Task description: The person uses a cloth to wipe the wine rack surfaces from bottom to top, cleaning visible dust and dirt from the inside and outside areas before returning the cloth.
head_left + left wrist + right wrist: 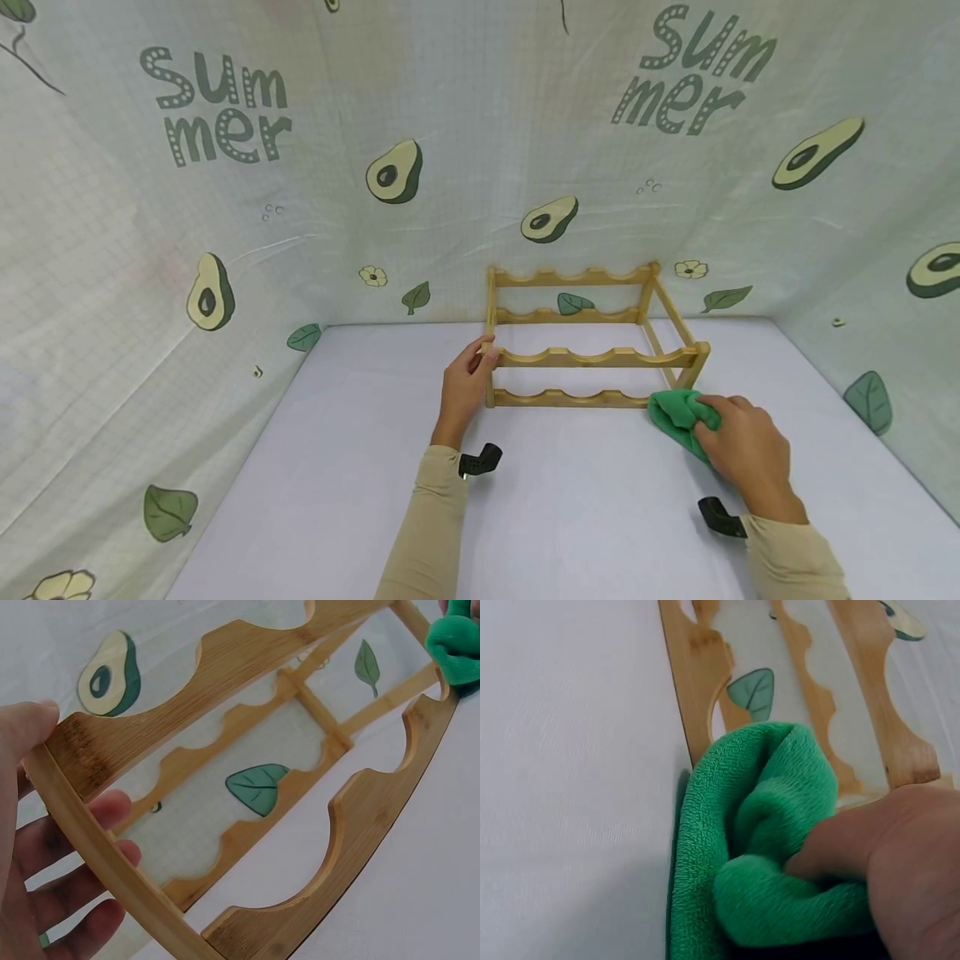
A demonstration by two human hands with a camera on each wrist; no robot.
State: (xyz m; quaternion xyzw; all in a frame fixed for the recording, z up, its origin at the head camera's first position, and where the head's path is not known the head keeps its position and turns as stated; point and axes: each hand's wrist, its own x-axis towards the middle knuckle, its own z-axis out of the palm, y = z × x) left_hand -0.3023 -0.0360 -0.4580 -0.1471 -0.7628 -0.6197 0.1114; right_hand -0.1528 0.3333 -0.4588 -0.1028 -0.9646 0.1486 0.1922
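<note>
A wooden bottle rack with scalloped rails stands on the white table near its back edge. My left hand grips the rack's left front upright, thumb on the near side and fingers curled behind it, as the left wrist view shows. In my right hand is a bunched green cloth, pinched between thumb and fingers. The cloth lies against the right front lower corner of the rack, covering the end of the lower front rail.
A white table spreads beneath the rack. Behind and at both sides hangs a pale curtain printed with avocados, leaves and lettering. Dark camera mounts sit on both wrists.
</note>
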